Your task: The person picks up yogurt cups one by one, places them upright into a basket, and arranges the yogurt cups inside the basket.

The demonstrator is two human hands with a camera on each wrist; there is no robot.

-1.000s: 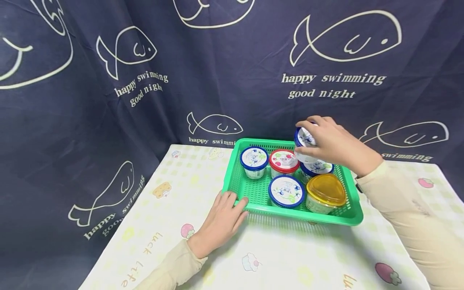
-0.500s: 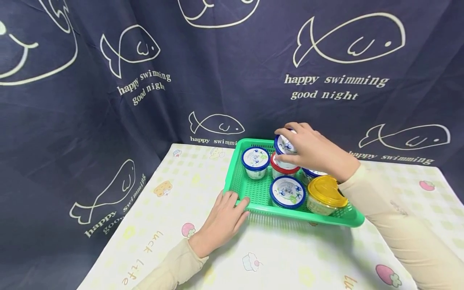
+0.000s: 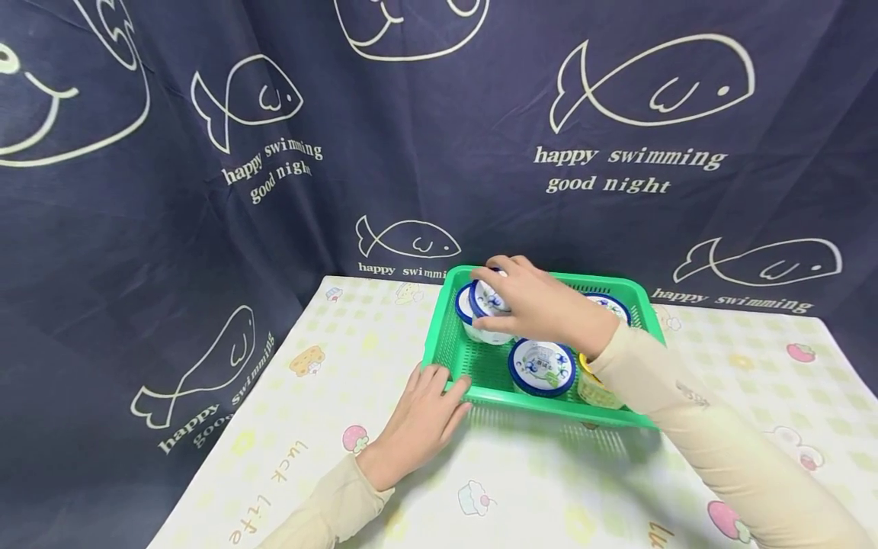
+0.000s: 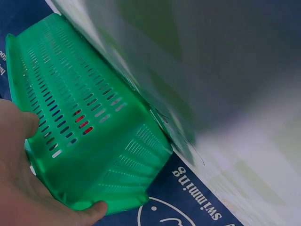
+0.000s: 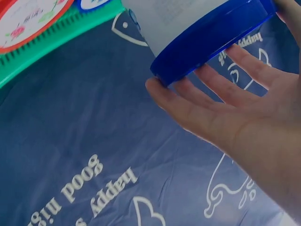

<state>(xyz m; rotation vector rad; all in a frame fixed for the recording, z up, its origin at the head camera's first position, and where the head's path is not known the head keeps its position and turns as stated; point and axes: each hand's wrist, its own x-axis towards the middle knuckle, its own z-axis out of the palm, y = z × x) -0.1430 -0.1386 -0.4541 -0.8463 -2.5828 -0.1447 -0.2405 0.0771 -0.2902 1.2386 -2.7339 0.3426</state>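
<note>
My right hand (image 3: 542, 301) grips a small round tub with a blue lid (image 3: 488, 296) by its edge, over the back left of the green basket (image 3: 507, 398). Seen from the right wrist, the fingers spread along the blue rim of that tub (image 5: 207, 47). Just beneath it, another blue-lidded tub (image 3: 463, 306) is partly covered. The red-lidded tub (image 5: 30, 21) shows in the right wrist view; in the head view my right hand hides it. My left hand (image 3: 418, 423) holds the basket's front-left corner, thumb and fingers about the rim in the left wrist view.
Also in the basket are a blue-lidded tub (image 3: 542, 367) at front middle, another blue-lidded tub (image 3: 610, 306) at back right, and a yellow-lidded tub (image 3: 598, 387) partly behind my sleeve. A patterned cloth (image 3: 370, 343) covers the table. Behind it hangs a dark blue curtain (image 3: 439, 152).
My right hand has carried the blue-lidded tub leftward and lower, from the basket's back right, past the red-lidded tub, to the back left. My left hand has stayed on the corner.
</note>
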